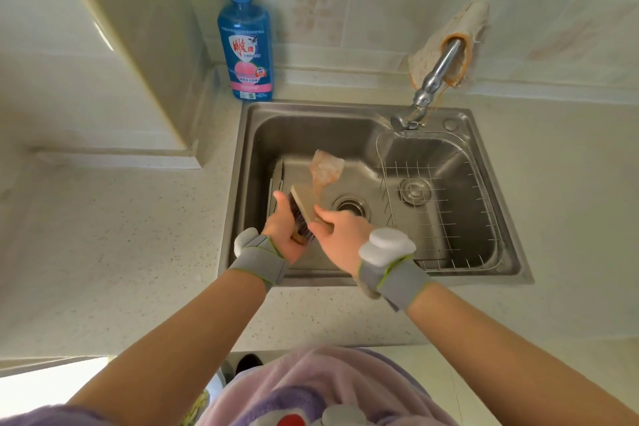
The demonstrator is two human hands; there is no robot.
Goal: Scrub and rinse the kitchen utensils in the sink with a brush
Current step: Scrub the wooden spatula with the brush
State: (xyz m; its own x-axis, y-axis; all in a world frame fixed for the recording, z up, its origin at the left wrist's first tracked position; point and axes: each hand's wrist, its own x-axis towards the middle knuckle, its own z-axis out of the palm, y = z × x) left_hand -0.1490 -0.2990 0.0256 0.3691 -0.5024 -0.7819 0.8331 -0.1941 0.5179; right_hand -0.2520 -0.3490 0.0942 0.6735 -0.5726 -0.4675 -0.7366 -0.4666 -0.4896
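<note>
Above steel sink (311, 130) in speckled worktop (138, 235), L hand (281, 230) is gripping brush (306, 206), R hand (340, 235) is pinching pink paddle (326, 164) by handle, i.e. scrubbing is prob. ongoing; next move is calling for bristles facing paddle, then rinse.

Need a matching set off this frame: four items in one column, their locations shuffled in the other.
1. soap bottle
2. cloth
3. wire rack
4. brush

A. draped over the faucet
B. between left hand and right hand
C. on the counter by the sink's back-left corner
D. inside the sink, right side

Pairs: 1-C, 2-A, 3-D, 4-B
</note>
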